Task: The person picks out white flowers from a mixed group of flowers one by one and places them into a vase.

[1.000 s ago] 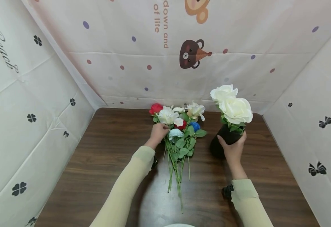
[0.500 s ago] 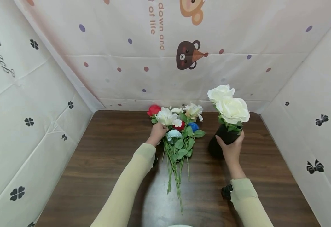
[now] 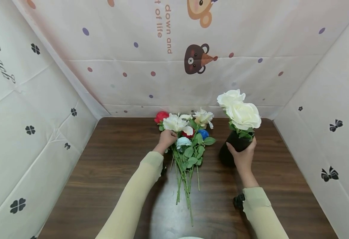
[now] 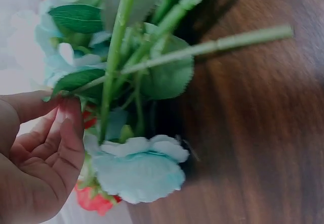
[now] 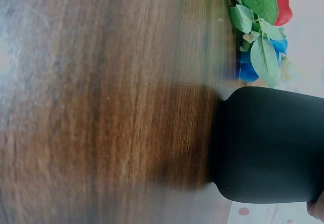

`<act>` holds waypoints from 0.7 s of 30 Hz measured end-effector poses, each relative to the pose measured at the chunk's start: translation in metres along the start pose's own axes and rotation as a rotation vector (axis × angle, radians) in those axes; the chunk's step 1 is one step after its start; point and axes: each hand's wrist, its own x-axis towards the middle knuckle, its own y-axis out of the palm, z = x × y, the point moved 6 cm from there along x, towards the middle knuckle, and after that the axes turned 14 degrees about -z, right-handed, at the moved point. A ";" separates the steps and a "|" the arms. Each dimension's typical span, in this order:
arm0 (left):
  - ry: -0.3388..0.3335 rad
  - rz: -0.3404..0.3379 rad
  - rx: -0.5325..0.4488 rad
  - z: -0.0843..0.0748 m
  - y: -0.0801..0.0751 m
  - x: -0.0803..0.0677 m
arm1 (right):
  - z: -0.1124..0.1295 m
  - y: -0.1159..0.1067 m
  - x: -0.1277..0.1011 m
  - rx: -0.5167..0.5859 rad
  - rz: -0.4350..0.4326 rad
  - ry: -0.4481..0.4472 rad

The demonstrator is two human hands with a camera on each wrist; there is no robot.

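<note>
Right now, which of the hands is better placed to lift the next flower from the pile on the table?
Left, probably. The left hand already rests at the loose flowers, fingers curled by a stem, while the right hand grips the black vase.

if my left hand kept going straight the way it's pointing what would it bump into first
Most likely the large white artificial rose lying just beyond the left hand, with the red rose behind it; depth is hard to judge from above.

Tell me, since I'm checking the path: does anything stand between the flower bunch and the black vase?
Nothing visible does: bare brown wooden table separates the loose flower bunch from the black vase.
</note>
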 end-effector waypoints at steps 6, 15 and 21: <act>-0.017 -0.080 -0.037 -0.014 -0.018 -0.001 | 0.000 -0.001 0.001 0.013 -0.002 0.004; 0.104 -0.175 -0.040 -0.034 -0.038 -0.010 | -0.001 -0.002 0.002 0.008 -0.003 0.002; 0.175 -0.215 -0.115 -0.052 -0.045 -0.027 | -0.002 -0.005 0.002 0.007 -0.011 0.004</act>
